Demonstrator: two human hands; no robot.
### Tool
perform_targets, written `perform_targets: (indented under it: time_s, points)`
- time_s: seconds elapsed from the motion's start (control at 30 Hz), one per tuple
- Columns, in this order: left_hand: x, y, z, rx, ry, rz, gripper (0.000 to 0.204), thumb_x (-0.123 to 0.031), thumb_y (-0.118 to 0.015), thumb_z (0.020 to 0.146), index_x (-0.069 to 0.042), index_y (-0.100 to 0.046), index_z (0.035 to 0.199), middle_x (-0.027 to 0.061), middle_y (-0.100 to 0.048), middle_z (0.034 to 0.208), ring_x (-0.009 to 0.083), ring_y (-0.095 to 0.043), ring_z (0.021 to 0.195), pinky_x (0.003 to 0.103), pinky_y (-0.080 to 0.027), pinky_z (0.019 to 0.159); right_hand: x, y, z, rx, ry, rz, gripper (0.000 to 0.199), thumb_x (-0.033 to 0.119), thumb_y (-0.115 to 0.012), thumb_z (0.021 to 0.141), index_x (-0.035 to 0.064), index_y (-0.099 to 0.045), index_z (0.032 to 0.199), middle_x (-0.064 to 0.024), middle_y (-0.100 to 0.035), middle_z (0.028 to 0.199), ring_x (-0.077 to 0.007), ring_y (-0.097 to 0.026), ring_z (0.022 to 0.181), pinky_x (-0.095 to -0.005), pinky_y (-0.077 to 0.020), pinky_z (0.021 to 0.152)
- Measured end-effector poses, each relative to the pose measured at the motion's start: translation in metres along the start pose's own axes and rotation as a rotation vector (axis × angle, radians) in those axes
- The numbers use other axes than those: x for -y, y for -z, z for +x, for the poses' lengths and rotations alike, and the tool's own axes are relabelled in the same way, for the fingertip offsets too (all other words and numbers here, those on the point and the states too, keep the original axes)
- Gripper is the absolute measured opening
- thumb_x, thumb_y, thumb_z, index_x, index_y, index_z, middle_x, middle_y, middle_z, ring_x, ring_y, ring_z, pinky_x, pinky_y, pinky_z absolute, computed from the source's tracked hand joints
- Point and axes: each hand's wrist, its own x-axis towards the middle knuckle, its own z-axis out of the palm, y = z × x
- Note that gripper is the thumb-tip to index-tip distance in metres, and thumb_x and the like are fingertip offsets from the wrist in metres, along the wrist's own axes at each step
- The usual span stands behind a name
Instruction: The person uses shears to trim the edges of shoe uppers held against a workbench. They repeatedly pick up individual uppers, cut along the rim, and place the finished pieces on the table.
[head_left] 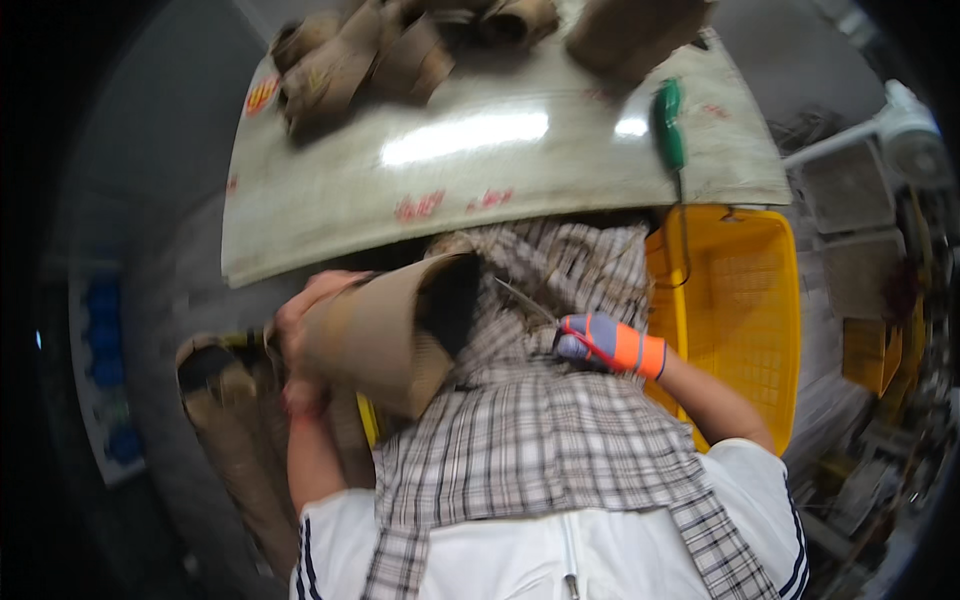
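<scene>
My left hand (305,315), bare, is wrapped round a wide tan tube-shaped piece (365,335) above my lap. The piece lies tilted, with its open end and dark lining facing right; its exact kind I cannot make out. My right hand (610,345) wears a grey and orange glove. It is closed on scissors (525,300) with red handles, their metal blades pointing up and left toward the tube's mouth. A small gap separates the blades from the tube. Checked apron cloth (540,430) covers my lap beneath both hands.
Ahead is a pale table (340,200) with several brown pieces (335,75) along its far side. A green-handled hook tool (668,125) hangs over the front edge. A yellow plastic basket (785,300) stands at right. More long brown tubes (230,420) are at left.
</scene>
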Motion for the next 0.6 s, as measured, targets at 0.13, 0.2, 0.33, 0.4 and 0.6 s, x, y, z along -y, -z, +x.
perform_targets:
  time_s: [0.13,0.2,0.33,0.4,0.6]
  points:
    - [-0.054,0.03,0.075,0.243,-0.566,0.691,0.048,-0.041,-0.046,0.096,-0.001,-0.07,0.105,0.0111,-0.07,0.094,0.0232,-0.069,0.089,0.042,-0.048,0.097,-0.02,-0.01,-0.005,-0.222,0.146,0.101,0.032,0.031,-0.05,0.097,0.0059,-0.057,0.079,-0.0056,-0.054,0.065,-0.016,-0.052,0.058,-0.0311,-0.0417,0.056]
    - [-0.081,0.009,0.128,0.153,-0.949,1.053,0.032,-0.026,-0.05,0.094,-0.002,-0.071,0.104,0.0109,-0.071,0.093,0.024,-0.069,0.089,0.044,-0.048,0.098,-0.037,-0.011,-0.005,-0.271,0.236,0.07,0.031,0.031,-0.051,0.096,0.0061,-0.057,0.077,-0.0058,-0.055,0.068,-0.0169,-0.053,0.06,-0.0312,-0.042,0.056]
    - [-0.158,-0.019,0.237,-0.068,-1.315,1.031,0.023,-0.003,-0.056,0.084,-0.007,-0.071,0.102,0.0107,-0.073,0.096,0.0241,-0.07,0.091,0.044,-0.049,0.098,-0.021,-0.007,-0.008,-0.329,0.314,0.268,0.055,0.049,-0.04,0.101,0.0007,-0.066,0.094,-0.002,-0.058,0.069,-0.0126,-0.054,0.064,-0.0271,-0.0439,0.061]
    - [-0.188,-0.043,0.294,-0.052,-1.409,1.062,0.025,-0.005,-0.058,0.082,-0.008,-0.071,0.103,0.0089,-0.072,0.102,0.026,-0.069,0.093,0.042,-0.049,0.098,-0.019,-0.013,-0.01,-0.359,0.287,0.544,0.057,0.05,-0.038,0.102,-0.0001,-0.065,0.091,-0.0006,-0.058,0.069,-0.0107,-0.052,0.062,-0.0258,-0.0431,0.059]
    - [-0.244,-0.164,0.392,0.194,-1.568,1.114,0.027,-0.007,-0.06,0.077,-0.013,-0.07,0.101,0.0036,-0.07,0.098,0.0242,-0.064,0.097,0.037,-0.051,0.087,-0.043,-0.023,0.004,-0.313,0.298,0.544,0.048,0.042,-0.049,0.101,-0.0041,-0.062,0.103,0.0014,-0.053,0.064,-0.0048,-0.046,0.056,-0.0207,-0.0379,0.053]
